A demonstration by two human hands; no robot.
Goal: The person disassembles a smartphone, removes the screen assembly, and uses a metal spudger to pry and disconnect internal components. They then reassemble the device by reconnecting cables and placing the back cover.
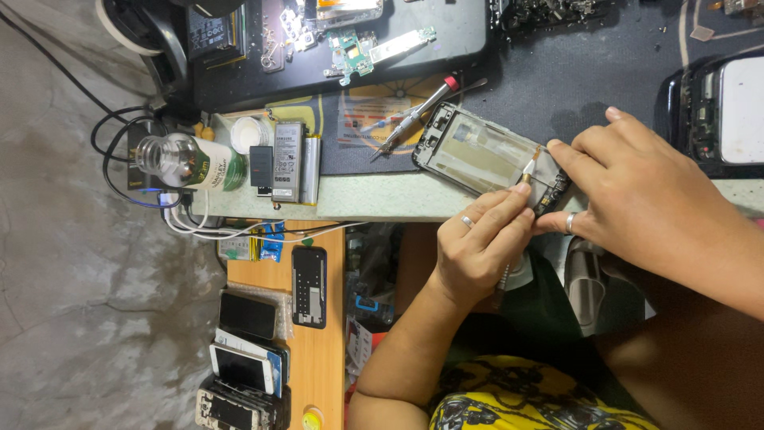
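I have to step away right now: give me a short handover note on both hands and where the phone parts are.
Left hand: fingers pinch a small white-handled tool, tip on the opened black phone frame.
Right hand: fingers steady the frame's near end on the mat edge.
Red-capped metal screwdriver lies beside the frame, untouched.
Done: frame is open, insides exposed.
Left: the tool is in contact; the result cannot be told.

Phone repair bench, a small workshop.
Circuit boards [374,49] lie at twelve o'clock, a screwdriver [414,115] just below them, a loose battery [287,161] at ten, stacked handsets [243,374] down at seven.
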